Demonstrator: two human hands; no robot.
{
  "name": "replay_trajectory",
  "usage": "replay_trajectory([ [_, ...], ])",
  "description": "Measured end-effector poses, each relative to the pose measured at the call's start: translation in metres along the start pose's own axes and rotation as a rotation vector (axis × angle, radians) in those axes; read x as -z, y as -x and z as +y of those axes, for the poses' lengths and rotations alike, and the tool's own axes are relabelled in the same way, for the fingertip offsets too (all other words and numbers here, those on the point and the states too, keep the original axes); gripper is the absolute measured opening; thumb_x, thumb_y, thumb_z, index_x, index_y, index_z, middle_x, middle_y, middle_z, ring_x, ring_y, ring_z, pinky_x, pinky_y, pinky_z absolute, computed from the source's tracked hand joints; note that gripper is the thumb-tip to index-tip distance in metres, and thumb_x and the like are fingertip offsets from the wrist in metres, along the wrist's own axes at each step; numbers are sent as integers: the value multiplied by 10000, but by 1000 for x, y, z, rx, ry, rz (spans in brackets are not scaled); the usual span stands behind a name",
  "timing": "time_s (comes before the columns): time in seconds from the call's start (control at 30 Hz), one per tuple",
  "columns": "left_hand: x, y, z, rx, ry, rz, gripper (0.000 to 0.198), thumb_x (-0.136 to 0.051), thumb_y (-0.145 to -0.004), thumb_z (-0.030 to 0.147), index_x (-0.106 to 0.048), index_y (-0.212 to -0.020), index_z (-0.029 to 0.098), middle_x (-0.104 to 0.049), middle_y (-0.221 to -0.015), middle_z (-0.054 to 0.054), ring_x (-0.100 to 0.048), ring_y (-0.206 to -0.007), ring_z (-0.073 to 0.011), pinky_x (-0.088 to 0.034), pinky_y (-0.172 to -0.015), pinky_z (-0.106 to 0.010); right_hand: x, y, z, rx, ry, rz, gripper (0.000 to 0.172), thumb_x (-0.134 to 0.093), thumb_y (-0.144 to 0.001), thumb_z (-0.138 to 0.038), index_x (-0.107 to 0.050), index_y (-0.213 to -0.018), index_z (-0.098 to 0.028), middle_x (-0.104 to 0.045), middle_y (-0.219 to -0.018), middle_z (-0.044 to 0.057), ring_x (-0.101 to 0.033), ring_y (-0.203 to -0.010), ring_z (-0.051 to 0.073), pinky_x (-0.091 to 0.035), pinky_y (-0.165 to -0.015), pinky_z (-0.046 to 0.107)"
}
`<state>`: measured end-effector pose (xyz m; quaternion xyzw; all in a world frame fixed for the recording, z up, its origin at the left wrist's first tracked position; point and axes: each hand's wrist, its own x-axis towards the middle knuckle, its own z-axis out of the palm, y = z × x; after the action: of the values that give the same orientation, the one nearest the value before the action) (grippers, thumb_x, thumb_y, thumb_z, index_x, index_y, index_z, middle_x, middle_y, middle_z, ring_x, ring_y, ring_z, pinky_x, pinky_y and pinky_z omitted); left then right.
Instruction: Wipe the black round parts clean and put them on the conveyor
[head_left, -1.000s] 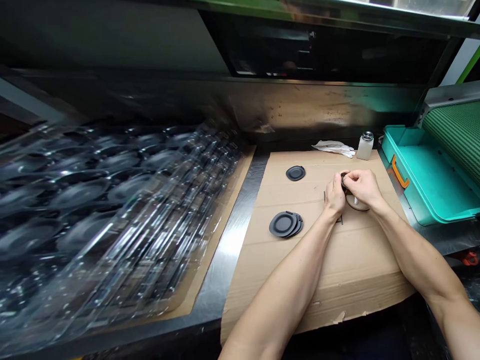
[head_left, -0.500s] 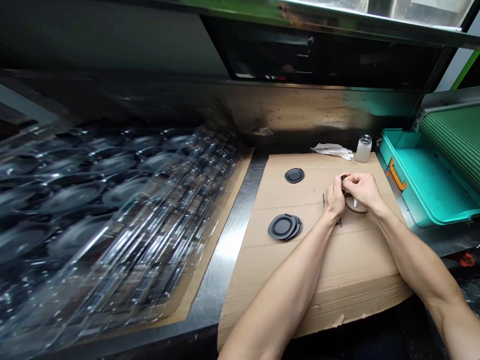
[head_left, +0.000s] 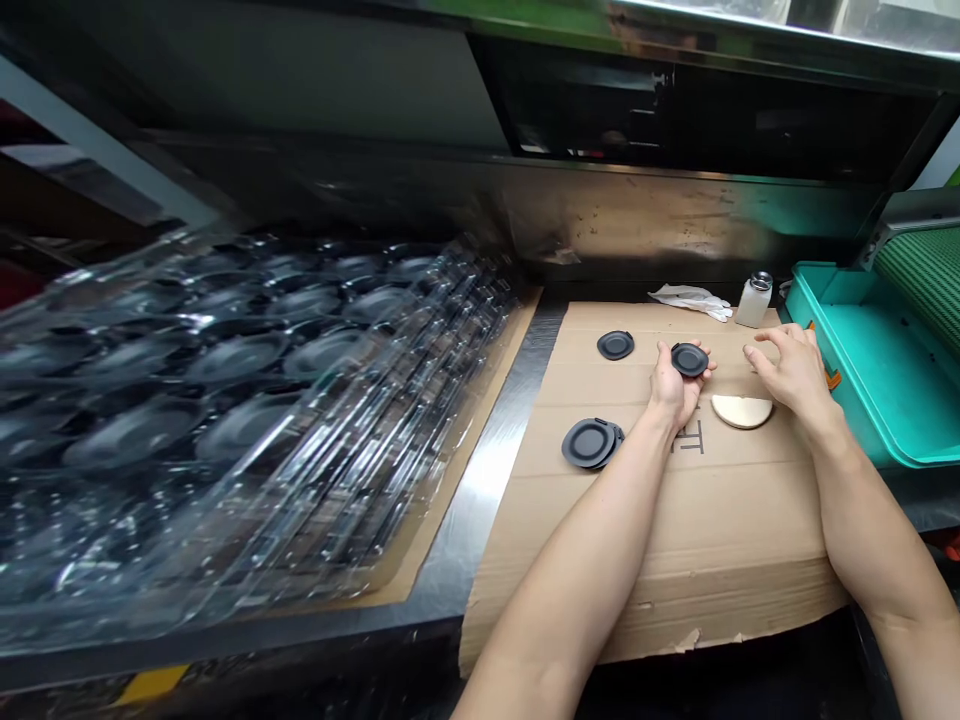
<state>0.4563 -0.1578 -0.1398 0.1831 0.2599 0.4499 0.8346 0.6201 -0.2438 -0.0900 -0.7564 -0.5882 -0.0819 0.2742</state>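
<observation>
A round black plastic disc (head_left: 691,358) with a raised rim and a small tab rests in my left hand (head_left: 670,392), fingers under it and thumb at its side. To the right, my right hand (head_left: 798,372) is apart from the disc, with bent fingers spread and nothing visible in them. Just below and left of that hand lies a cream-coloured piece (head_left: 742,412) with one straight edge and one rounded edge. Another black disc (head_left: 615,345) lies alone on the cardboard sheet (head_left: 585,560), and a small overlapping pile of discs (head_left: 588,441) sits nearer my left forearm.
Clear plastic trays (head_left: 247,360) with dark discs in their pockets fill the left side. White gloves (head_left: 690,299) and a metal-capped bottle (head_left: 754,300) stand behind the hands. At right are a teal bin (head_left: 862,400) and a green conveyor belt (head_left: 922,260).
My hands have come apart: the right has moved off to the right and opened, the left now shows the disc on its fingers. The cream piece is uncovered. The view has shifted left.
</observation>
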Motion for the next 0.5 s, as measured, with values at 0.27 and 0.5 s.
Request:
replay_trajectory([
  [0.27, -1, 0, 4, 5, 46, -14, 647, -184, -1065, 586, -636, -1229, 153, -695, -890, -116, -617, -646, -171, -420, -548, -264, 10, 10, -8, 166, -5, -658, 369, -871, -663, -427, -759, -976, -266, -716, -935, 39, -639, -843, 231, -441, -731, 305],
  [0.5, -3, 1, 2, -22, 40, 19, 645, -194, -1068, 590, -620, -1311, 172, -713, -1003, -114, -650, -698, -163, -465, -632, -272, 0, 2, -14, 75, -220, -195, 350, -597, -862, -298, -756, -1153, -188, -760, -987, 75, -681, -880, 230, -497, -815, 333],
])
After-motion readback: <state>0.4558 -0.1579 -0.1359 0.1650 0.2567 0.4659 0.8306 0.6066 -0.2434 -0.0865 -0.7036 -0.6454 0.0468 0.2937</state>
